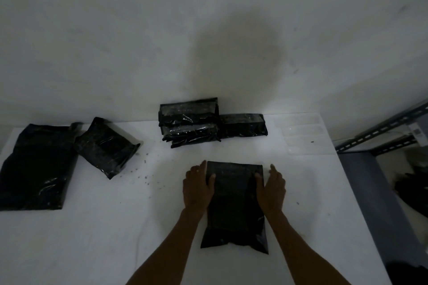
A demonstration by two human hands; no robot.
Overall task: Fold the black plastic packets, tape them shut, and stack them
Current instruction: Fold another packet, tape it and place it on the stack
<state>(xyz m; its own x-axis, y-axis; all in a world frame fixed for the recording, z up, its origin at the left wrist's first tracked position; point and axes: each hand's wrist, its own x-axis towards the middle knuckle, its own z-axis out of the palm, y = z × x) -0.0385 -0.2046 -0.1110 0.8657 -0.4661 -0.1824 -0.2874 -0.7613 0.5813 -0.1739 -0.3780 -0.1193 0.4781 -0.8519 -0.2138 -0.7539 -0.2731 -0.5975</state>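
Left hand (196, 190) and right hand (273, 188) flank a black plastic packet (235, 206) on the white surface (92, 227).
Both open, thumbs on top; stack of taped black packets (188, 122) at 12 o'clock.

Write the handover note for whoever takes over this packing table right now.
Left hand: open, fingers straight along the left edge of the front packet, thumb on top.
Right hand: the same at the right edge.
Done: stack of taped packets at the back by the wall, with one more packet beside it on the right.
Left: the front packet shows no tape, so fold, tape and stack it. Then the tilted packet and the large flat packet at the left.
Clear tape strips lie on the white table, back right.
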